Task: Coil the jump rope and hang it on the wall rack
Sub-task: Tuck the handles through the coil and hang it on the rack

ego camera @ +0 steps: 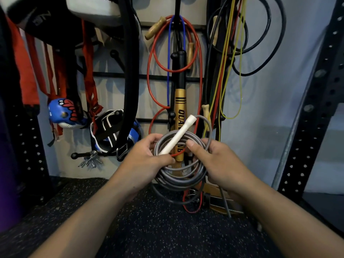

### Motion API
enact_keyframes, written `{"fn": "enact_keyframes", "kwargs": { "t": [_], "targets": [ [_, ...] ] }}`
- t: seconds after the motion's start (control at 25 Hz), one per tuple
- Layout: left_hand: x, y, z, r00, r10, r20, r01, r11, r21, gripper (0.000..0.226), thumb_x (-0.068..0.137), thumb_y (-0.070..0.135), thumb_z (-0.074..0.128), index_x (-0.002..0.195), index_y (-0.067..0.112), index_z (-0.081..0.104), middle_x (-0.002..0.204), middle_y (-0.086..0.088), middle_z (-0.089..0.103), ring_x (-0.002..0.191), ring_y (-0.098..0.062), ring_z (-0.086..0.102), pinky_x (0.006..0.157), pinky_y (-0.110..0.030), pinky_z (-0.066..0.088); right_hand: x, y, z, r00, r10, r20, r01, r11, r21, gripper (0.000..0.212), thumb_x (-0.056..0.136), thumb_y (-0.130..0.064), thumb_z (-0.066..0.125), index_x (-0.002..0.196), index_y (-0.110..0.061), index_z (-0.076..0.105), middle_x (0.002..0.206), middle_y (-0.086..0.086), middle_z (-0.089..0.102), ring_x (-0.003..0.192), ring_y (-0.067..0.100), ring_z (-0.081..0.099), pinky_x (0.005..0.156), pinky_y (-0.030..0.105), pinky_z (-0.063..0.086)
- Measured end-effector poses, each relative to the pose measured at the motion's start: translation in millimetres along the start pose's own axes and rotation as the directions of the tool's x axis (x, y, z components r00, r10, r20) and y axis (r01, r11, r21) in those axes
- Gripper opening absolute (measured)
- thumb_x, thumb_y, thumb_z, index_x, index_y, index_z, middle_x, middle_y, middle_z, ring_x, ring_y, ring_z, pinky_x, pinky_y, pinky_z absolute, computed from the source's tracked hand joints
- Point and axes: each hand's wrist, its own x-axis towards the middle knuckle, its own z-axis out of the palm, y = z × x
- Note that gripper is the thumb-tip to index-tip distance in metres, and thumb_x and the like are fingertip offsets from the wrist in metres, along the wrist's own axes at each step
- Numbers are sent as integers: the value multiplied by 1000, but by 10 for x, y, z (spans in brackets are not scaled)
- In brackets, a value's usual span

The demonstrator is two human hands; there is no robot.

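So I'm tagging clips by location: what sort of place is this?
Probably a home or garage gym: jump ropes hang on a wall rack, a boxing glove beside them, above speckled rubber flooring.

grey jump rope, white handle

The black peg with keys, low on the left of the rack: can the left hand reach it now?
Probably not yet: the left hand grips the grey rope coil and its white handle. Nothing blocks the way to the peg.
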Motion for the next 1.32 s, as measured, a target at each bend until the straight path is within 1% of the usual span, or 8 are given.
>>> {"fn": "enact_keyframes", "kwargs": {
  "t": [0.16, 0.32, 0.48, 0.64, 0.76, 0.84, 1.04, 1.32],
  "targets": [
    [266, 526, -109, 999, 24, -35, -24, 1000, 2, 45, 79, 0, 76, 115, 27, 70, 104, -10, 75, 85, -14, 72, 69, -25, 53, 267, -525, -229, 999, -31, 15, 31, 999, -32, 28, 101, -43, 59, 82, -22, 63, 56, -4, 57, 36, 3, 49, 45, 21, 37],
    [718, 1520, -286, 998, -23, -53, 22, 1000, -17, 53, 75, -3, 71, 118, 29, 71, 107, -12, 75, 92, -26, 70, 74, -35, 52, 611, -1549, -601, 998, 37, 54, -40, 997, 70, 21, 102, -41, 58, 87, -27, 62, 74, 10, 66, 56, 25, 68, 40, 31, 53],
    [1226, 2870, -501, 998, 48, -32, -46, 997, 59, 54, 78, 12, 75, 126, 36, 68, 118, 0, 74, 108, -19, 69, 94, -37, 53, 1099, -2817, -1171, 996, 61, 59, -66, 993, 94, 18, 103, -40, 56, 92, -27, 60, 86, 7, 60, 69, 22, 69, 51, 40, 62],
    [1688, 4201, -690, 995, 80, -54, -73, 990, 124, 47, 80, 18, 74, 119, 42, 62, 112, 4, 72, 99, -21, 71, 90, -45, 56, 1537, -4058, -1758, 995, 75, 68, -80, 994, 73, 27, 105, -38, 54, 106, -12, 61, 89, 9, 57, 76, 23, 67, 58, 44, 65],
    [1977, 5086, -821, 989, 107, -99, -92, 985, 149, 41, 82, 14, 72, 113, 39, 61, 110, 2, 70, 98, -28, 69, 92, -55, 53, 1855, -4883, -2074, 993, 85, 79, -91, 994, 68, 23, 104, -41, 54, 111, -21, 62, 94, 6, 60, 82, 22, 70, 60, 42, 66],
    [2134, 5567, -898, 983, 95, -155, -70, 985, 158, 37, 86, 7, 69, 107, 37, 64, 102, 0, 71, 92, -29, 68, 82, -50, 55, 2057, -5308, -2210, 992, 86, 90, -93, 993, 77, 27, 103, -43, 54, 117, -21, 62, 98, 4, 63, 88, 24, 71, 58, 39, 65],
    [2408, 6125, -995, 967, 95, -237, -52, 983, 179, 30, 86, 5, 69, 93, 35, 72, 89, -3, 73, 82, -30, 65, 58, -23, 43, 2379, -5752, -2346, 989, 123, 87, -131, 987, 94, 31, 104, -41, 53, 123, -18, 60, 107, 10, 67, 90, 30, 75, 56, 35, 63],
    [2728, 6085, -901, 945, 106, -311, -47, 981, 191, 36, 82, 3, 69, 91, 37, 74, 97, 0, 73, 85, -25, 70, 78, -44, 56, 2737, -5641, -2395, 984, 145, 103, -157, 980, 121, 26, 103, -40, 55, 118, -19, 61, 104, 11, 62, 98, 34, 71, 58, 37, 65]
  ]
}}
